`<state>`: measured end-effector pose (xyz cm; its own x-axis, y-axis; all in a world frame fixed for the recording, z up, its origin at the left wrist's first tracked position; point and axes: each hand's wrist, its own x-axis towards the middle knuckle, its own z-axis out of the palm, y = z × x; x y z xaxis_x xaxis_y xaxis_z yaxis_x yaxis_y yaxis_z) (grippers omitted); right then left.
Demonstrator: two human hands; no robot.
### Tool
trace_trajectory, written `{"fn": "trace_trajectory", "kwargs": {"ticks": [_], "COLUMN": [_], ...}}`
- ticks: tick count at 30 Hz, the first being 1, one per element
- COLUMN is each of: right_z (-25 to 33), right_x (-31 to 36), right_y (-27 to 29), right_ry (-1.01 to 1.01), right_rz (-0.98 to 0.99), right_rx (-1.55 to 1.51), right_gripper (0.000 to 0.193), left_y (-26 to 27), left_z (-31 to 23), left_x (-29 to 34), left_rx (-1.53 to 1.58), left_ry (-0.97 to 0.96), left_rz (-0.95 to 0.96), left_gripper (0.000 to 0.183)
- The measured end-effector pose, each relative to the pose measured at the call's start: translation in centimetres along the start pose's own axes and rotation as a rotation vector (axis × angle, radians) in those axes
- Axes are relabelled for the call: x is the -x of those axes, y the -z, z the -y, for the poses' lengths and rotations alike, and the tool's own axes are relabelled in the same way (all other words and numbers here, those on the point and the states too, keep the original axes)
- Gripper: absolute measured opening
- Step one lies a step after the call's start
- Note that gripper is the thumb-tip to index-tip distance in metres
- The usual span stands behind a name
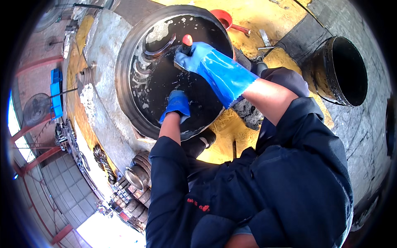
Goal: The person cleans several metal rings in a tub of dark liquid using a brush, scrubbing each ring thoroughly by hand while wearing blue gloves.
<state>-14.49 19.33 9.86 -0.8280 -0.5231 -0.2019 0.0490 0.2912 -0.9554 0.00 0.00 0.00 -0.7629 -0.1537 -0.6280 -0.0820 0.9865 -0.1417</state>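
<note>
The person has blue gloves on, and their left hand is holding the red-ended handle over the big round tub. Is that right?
Not quite: the head view shows the right hand holding the red-ended handle over the big round tub. The rest is true.

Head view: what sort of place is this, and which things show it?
Probably a mechanical workshop: there is a wide basin of dark liquid, a blackened bucket, and worn metal parts piled toward the lower left.
</note>
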Motion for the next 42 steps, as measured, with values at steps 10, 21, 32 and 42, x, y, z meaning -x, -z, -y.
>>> {"fn": "trace_trajectory", "kwargs": {"ticks": [10,21,32,42], "right_z": [-0.1,0.7,0.7,-2.7], "right_x": [0.0,0.1,-0.3,-0.4], "right_y": [-0.4,-0.4,0.0,-0.8], "right_ry": [0.014,0.029,-0.033,-0.04], "right_rz": [-0.04,-0.08,-0.034,0.19], "right_rx": [0.002,0.085,0.06,0.654], "right_gripper": [0.026,0.027,0.027,0.043], "left_y": [0.3,-3.2,-0.7,4.0], "left_z": [-1.8,-2.9,-2.7,-3.0], "left_x": [3.2,1.2,2.8,8.1], "left_rx": [0.312,0.814,0.844,0.427], "left_ry": [0.032,0.053,-0.029,0.079], "left_rz": [0.075,0.099,0.252,-0.222], "left_gripper": [0.029,0.044,0.036,0.03]}}
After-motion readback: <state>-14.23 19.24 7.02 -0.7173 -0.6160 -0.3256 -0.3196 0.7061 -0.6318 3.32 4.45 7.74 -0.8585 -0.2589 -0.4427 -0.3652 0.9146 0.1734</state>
